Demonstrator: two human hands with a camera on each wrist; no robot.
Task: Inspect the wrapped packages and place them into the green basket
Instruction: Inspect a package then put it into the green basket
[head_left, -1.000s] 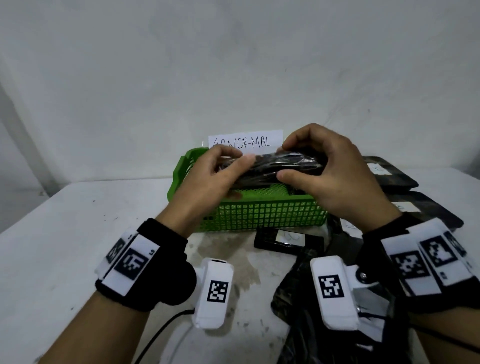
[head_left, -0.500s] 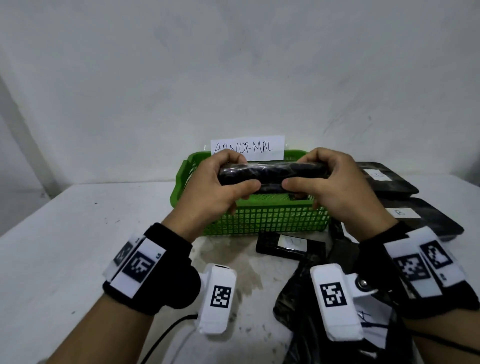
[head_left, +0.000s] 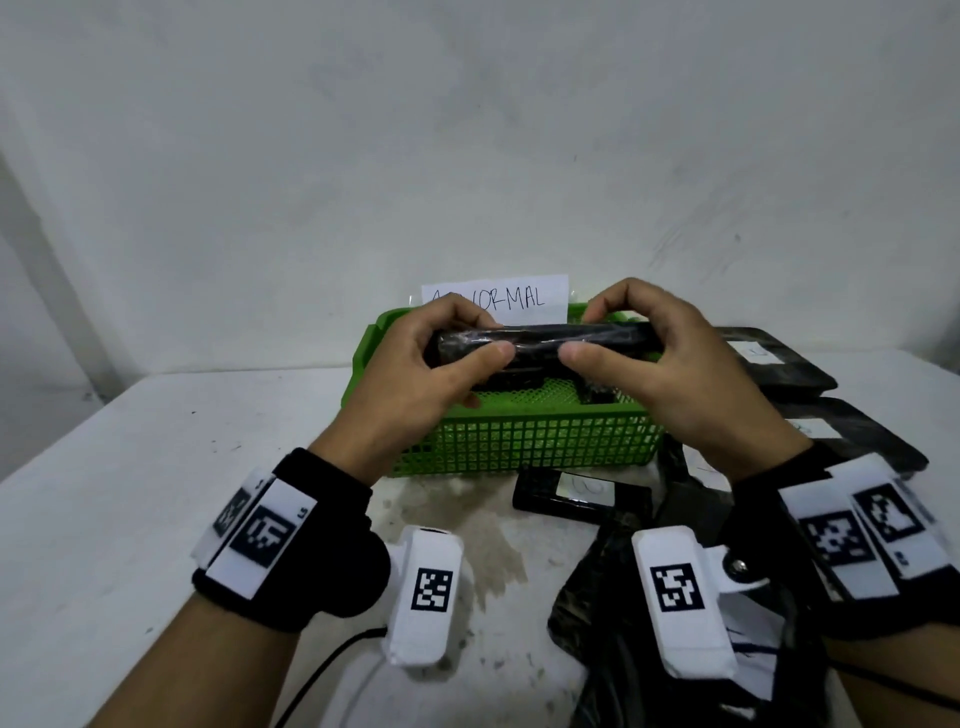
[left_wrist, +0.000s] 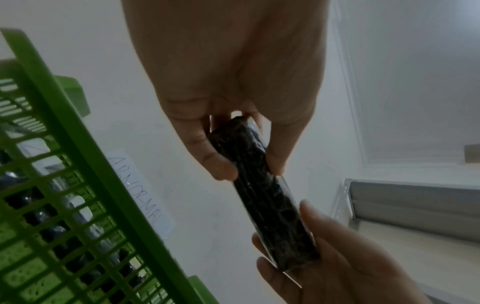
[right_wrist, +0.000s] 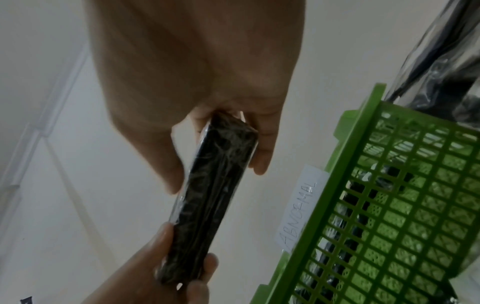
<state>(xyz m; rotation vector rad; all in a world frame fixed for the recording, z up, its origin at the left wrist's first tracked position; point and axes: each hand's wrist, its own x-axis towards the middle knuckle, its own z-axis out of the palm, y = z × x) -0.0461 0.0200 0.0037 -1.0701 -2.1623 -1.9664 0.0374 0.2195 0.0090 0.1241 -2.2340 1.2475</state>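
Observation:
Both hands hold one black plastic-wrapped package (head_left: 545, 339) edge-on above the green basket (head_left: 524, 441). My left hand (head_left: 447, 358) pinches its left end between thumb and fingers. My right hand (head_left: 623, 338) pinches its right end the same way. In the left wrist view the package (left_wrist: 262, 197) runs from my left hand's fingers (left_wrist: 221, 166) down to my right hand. In the right wrist view the package (right_wrist: 210, 201) hangs beside the basket wall (right_wrist: 389, 216). Dark wrapped packages lie inside the basket (head_left: 514, 376).
A white paper sign reading ABNORMAL (head_left: 509, 299) stands behind the basket. More black wrapped packages with white labels lie right of the basket (head_left: 769, 358) and in front of it (head_left: 576, 491). A heap of black wrapped items (head_left: 623, 623) sits at the near right. The white wall is close behind.
The package has turned from a tilted, broad-face view to edge-on and level above the basket. Both hands kept their hold on its ends.

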